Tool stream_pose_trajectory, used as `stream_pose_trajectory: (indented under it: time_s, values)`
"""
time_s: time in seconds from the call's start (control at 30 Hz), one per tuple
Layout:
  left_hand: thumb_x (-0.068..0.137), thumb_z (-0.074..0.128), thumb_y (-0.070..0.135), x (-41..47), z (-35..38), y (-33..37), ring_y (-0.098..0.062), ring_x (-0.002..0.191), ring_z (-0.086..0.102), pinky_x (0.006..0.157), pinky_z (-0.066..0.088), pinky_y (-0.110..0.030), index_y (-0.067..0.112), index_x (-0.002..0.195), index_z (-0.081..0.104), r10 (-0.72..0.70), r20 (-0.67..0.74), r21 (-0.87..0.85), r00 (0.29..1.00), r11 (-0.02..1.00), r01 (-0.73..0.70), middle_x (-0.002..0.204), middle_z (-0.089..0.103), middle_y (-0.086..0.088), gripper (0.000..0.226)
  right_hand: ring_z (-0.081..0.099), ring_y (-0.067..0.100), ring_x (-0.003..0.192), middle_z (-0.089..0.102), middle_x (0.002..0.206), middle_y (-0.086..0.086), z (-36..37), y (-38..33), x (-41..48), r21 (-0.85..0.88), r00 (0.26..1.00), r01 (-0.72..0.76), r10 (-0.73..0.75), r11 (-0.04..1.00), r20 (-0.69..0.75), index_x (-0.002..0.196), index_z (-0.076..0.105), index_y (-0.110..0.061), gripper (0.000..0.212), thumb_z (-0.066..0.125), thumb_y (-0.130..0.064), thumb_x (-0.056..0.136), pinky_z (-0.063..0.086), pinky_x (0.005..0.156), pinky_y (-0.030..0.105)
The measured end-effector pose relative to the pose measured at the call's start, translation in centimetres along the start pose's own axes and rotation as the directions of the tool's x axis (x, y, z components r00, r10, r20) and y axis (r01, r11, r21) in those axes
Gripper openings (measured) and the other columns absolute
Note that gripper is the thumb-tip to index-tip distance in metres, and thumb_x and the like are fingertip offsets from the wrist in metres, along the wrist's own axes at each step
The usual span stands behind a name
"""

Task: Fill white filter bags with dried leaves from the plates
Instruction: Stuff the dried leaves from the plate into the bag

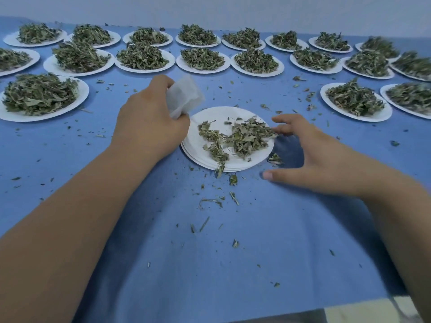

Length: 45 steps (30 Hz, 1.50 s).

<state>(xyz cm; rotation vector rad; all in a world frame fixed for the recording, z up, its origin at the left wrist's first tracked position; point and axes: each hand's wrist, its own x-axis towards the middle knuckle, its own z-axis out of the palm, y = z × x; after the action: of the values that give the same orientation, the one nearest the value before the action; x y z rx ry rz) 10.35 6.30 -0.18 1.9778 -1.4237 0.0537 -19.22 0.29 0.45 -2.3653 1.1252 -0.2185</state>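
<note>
Left hand (149, 122) gripped white filter bag (184, 96) beside the left rim of central plate (200, 145), apparently top of a stack (210, 168). Right hand (310, 157) lay open, fingertips (277, 130) touching dried leaves (245, 138) at its right rim. Heaped plates (144, 69) lined the table's (210, 252) far edge.

Blue-clothed table (210, 252) w/ pale wall (210, 10)

A stack of plates (256, 157) is set at the middle of the table (210, 252), with leaves (245, 138) scattered on top. A bag (184, 94) is held by the left hand (149, 122) just left of it; the right hand (310, 157) is spread at its right edge. Heaped plates (203, 71) are ranged behind.
</note>
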Motion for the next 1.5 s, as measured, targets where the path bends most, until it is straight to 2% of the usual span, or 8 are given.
stream_pose_trajectory:
  time_s: [0.1,0.23,0.57,0.7,0.83,1.03,1.13,1.5]
  values:
    - [0.086,0.065,0.032,-0.1,0.2,0.0,-0.026,0.088,0.048,0.072,0.042,-0.037,0.026,0.122,0.051,0.003,0.017,-0.027,1.000,1.000,-0.002,0.100,0.052,0.003,0.039,0.053,-0.016,0.108,0.061,0.121,-0.028,0.5,0.1,0.4,0.017,0.985,0.023,-0.019,1.000,-0.169,0.138,0.039,-0.046,0.078,0.079,-0.059,0.073,0.037,0.081,0.010]
    - [0.085,0.065,0.032,-0.1,0.3,-0.1,-0.024,0.088,0.048,0.071,0.039,-0.036,0.027,0.119,0.052,-0.009,0.026,-0.042,1.000,0.999,0.010,0.098,0.051,0.005,0.036,0.065,-0.007,0.085,0.073,0.089,-0.020,0.8,0.2,0.5,0.071,0.957,0.062,-0.039,0.996,-0.287,0.110,0.062,-0.034,0.036,0.084,-0.028,0.082,0.041,0.068,0.002]
    - [0.084,0.064,0.033,0.0,0.3,-0.3,-0.024,0.088,0.049,0.070,0.039,-0.035,0.027,0.114,0.053,-0.001,0.037,-0.051,0.999,0.999,0.003,0.097,0.053,0.004,0.032,0.064,-0.009,0.072,0.072,0.083,-0.018,-0.5,-2.6,1.3,0.146,0.838,0.155,-0.051,0.977,-0.544,0.098,0.070,-0.025,0.015,0.080,-0.025,0.086,0.044,0.068,0.004]
    - [0.084,0.064,0.032,-0.1,0.2,-0.3,-0.024,0.087,0.048,0.067,0.037,-0.033,0.028,0.110,0.051,0.007,0.047,-0.057,0.999,0.998,-0.004,0.096,0.052,0.004,0.029,0.063,-0.006,0.092,0.071,0.106,-0.019,1.0,-5.9,2.0,0.030,0.870,0.313,-0.273,0.949,-0.410,0.110,0.073,-0.027,0.017,0.070,-0.023,0.094,0.042,0.078,0.010]
    - [0.083,0.063,0.030,-0.1,0.1,-0.2,-0.026,0.088,0.050,0.066,0.038,-0.033,0.031,0.104,0.048,0.002,0.058,-0.064,0.998,0.998,0.002,0.095,0.055,0.003,0.026,0.054,0.018,0.111,0.067,0.121,-0.011,1.1,-6.7,1.1,-0.165,0.825,0.530,-0.551,0.832,-0.127,0.119,0.073,-0.023,0.047,0.066,0.005,0.081,0.045,0.094,0.033]
    - [0.082,0.062,0.029,-0.1,0.2,0.0,-0.030,0.095,0.055,0.075,0.047,-0.038,0.025,0.112,0.053,0.006,0.066,-0.054,0.998,0.999,-0.002,0.102,0.061,-0.001,0.031,0.007,0.026,0.154,0.020,0.167,-0.005,2.0,-7.4,0.7,-0.342,0.884,0.465,-0.449,0.816,0.132,0.136,0.063,-0.037,0.072,0.060,-0.004,0.072,0.025,0.118,0.059]
    - [0.082,0.062,0.028,-0.1,0.3,-0.1,-0.028,0.095,0.052,0.075,0.042,-0.035,0.026,0.112,0.054,-0.002,0.055,-0.045,0.998,0.999,0.004,0.099,0.058,0.002,0.031,-0.001,0.023,0.157,0.015,0.169,-0.008,2.1,-7.1,1.1,-0.348,0.889,0.457,-0.431,0.819,0.153,0.135,0.061,-0.044,0.069,0.062,-0.007,0.078,0.022,0.119,0.060]
    - [0.083,0.063,0.028,-0.1,0.4,-0.2,-0.028,0.091,0.051,0.073,0.043,-0.036,0.023,0.110,0.054,0.038,0.060,-0.037,0.997,0.999,-0.036,0.096,0.056,0.002,0.029,0.026,0.031,0.152,0.049,0.154,-0.003,2.1,-6.5,1.8,-0.323,0.840,0.536,-0.530,0.780,0.114,0.104,0.080,-0.028,0.019,0.073,-0.016,0.092,0.035,0.111,0.058]
